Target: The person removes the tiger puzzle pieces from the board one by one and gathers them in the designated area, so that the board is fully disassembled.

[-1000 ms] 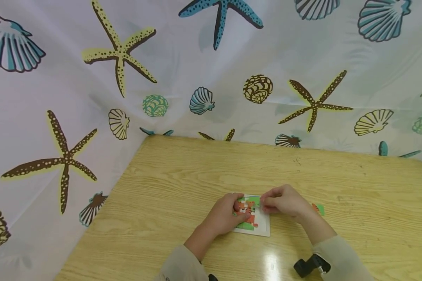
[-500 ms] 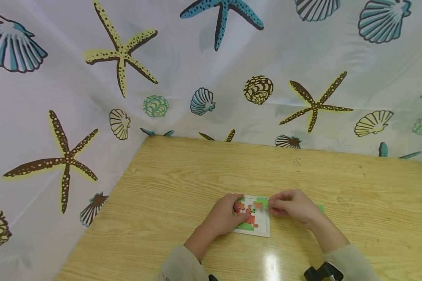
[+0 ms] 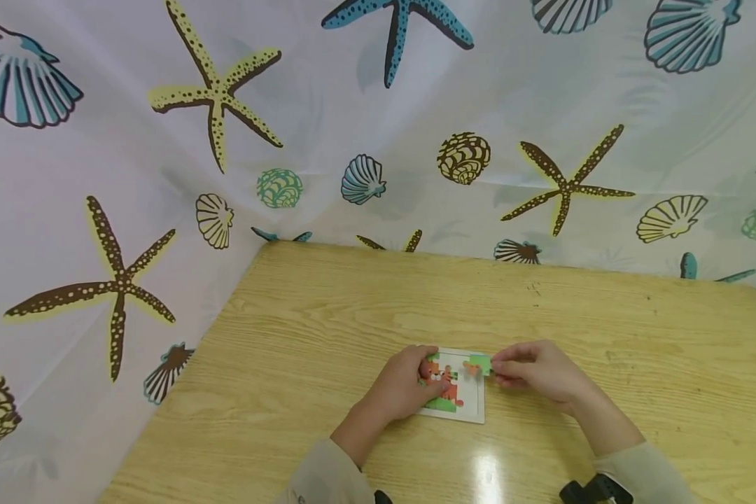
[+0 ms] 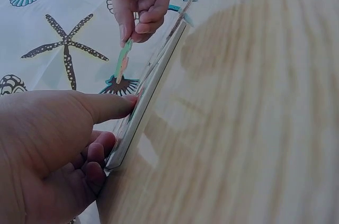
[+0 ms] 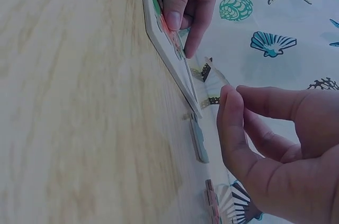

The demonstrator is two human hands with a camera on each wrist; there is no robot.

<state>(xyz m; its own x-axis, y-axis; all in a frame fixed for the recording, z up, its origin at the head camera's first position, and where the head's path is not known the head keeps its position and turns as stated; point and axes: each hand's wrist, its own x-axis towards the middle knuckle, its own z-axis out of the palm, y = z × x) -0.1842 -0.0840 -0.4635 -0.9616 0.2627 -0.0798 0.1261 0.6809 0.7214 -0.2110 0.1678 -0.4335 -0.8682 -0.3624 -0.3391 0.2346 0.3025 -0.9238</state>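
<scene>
A small white puzzle board (image 3: pixel 471 406) lies on the table, partly filled with pieces that form an orange tiger over green. My left hand (image 3: pixel 398 386) grips its left side, thumb pressed on the tiger pieces (image 5: pixel 168 32) and fingers around the edge. Between thumb and fingertips, my right hand (image 3: pixel 542 374) pinches a green and orange puzzle piece (image 3: pixel 479 365). That piece is raised and tilted over the board's upper right corner, seen nearly edge-on in the left wrist view. Part of the tiger picture is hidden under my left hand.
Two loose puzzle pieces lie on the wooden table (image 3: pixel 327 315) beyond the board's edge in the right wrist view: a bluish-green one (image 5: pixel 198 138) and a reddish one (image 5: pixel 213 202). A curtain (image 3: pixel 409 140) printed with shells and starfish hangs along the table's back and left.
My right hand has drawn right with the pinched puzzle piece, from over the pictured area to the board's upper right corner. The left hand keeps its place on the board.
</scene>
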